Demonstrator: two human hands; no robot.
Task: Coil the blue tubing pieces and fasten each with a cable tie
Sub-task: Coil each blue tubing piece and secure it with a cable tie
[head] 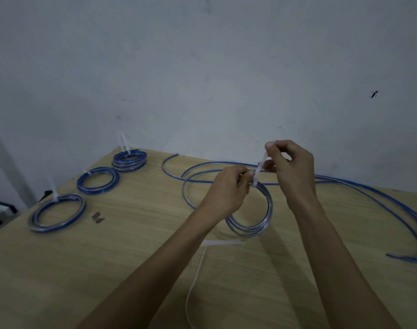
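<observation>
A coil of blue tubing (262, 224) hangs upright above the wooden table (131, 245), held at its top. My left hand (226, 188) grips the coil's top where a white cable tie (259, 167) wraps it. My right hand (290, 167) pinches the tie's free tail and holds it up and to the right. Three tied coils lie at the left: the near coil (58, 213), the middle coil (98, 180) and the far coil (129, 160), which looks stacked. Several loose lengths of blue tubing (369, 193) curve across the table's back and right.
Spare white cable ties (223, 243) lie on the table under my arms, one long thin tie (195, 281) running toward me. A small dark mark (97, 217) sits near the left coils. A grey wall (202, 79) rises right behind the table's far edge.
</observation>
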